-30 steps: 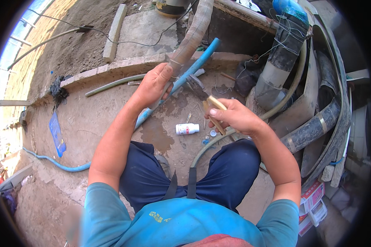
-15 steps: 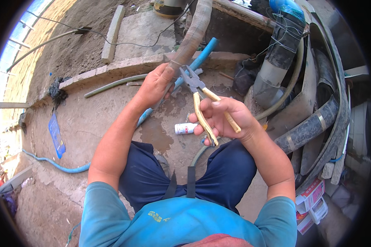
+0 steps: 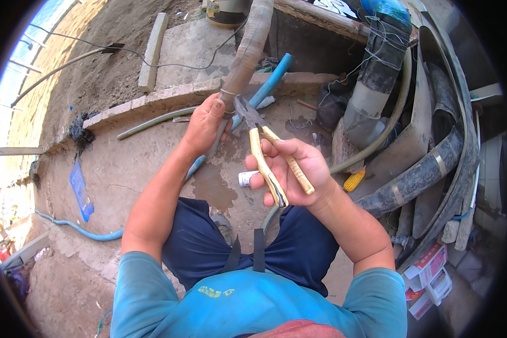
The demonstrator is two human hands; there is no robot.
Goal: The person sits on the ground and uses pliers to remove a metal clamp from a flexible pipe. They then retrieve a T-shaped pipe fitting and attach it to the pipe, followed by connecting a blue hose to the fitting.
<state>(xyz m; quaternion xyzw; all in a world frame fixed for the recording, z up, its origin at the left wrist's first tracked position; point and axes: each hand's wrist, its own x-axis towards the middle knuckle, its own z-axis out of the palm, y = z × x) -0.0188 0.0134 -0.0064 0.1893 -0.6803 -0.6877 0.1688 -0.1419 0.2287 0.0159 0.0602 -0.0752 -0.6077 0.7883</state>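
Observation:
My left hand [image 3: 207, 125] is closed around the lower end of a thick brownish hose [image 3: 252, 48], where a narrower grey pipe shows below the fingers. A thin wire loop [image 3: 228, 92] circles the hose just above my thumb. My right hand [image 3: 303, 168] holds pliers [image 3: 263, 162] with yellowish handles, fingers and thumb around the slightly spread grips. The pliers' metal jaws point up and left, close beside the wire loop; they are blurred, and I cannot tell whether they touch it. A blue pipe [image 3: 274, 80] slants behind the jaws.
A white bottle [image 3: 245, 178] lies on the ground, partly behind my right fingers. To the right are a yellow corn cob [image 3: 354, 180], a wire-wrapped grey pipe [image 3: 366, 104] and a black hose [image 3: 417, 177]. A low brick edge [image 3: 146, 103] crosses ahead.
The pliers and my right hand have moved left and slightly down, and the handles are closer together. The hose has shifted left with my left hand. The corn cob now shows more fully.

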